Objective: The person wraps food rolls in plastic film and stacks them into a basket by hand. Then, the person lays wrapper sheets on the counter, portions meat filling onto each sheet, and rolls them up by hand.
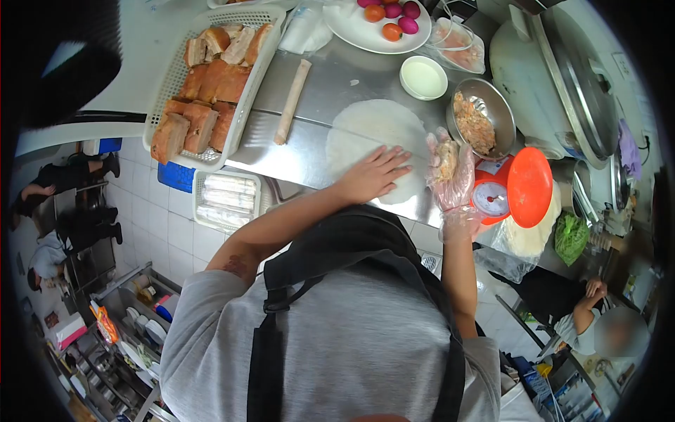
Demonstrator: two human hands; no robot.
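A thin, round white wrapper sheet (pixel 358 126) lies on the steel table. My bare left hand (pixel 376 172) rests flat on its lower part, fingers spread. My right hand (pixel 453 183) wears a clear plastic glove. It cups a lump of minced filling (pixel 445 160) in its palm, by the sheet's right edge. Just beyond it stands a steel bowl (pixel 500 105) with more of the same mince (pixel 472 123). A red kitchen scale (pixel 492 195) with a round dial sits right beside the gloved hand. Above the sheet is a small white bowl (pixel 424 77) of pale liquid.
A white basket (pixel 158 98) of roast pork slabs stands at left, near a wooden rolling pin (pixel 292 102). Packed rolls fill a lower basket (pixel 200 204). A plate (pixel 351 28) of tomatoes and purple-red balls is at the back. A large pot (pixel 527 77) stands right. Other people work nearby.
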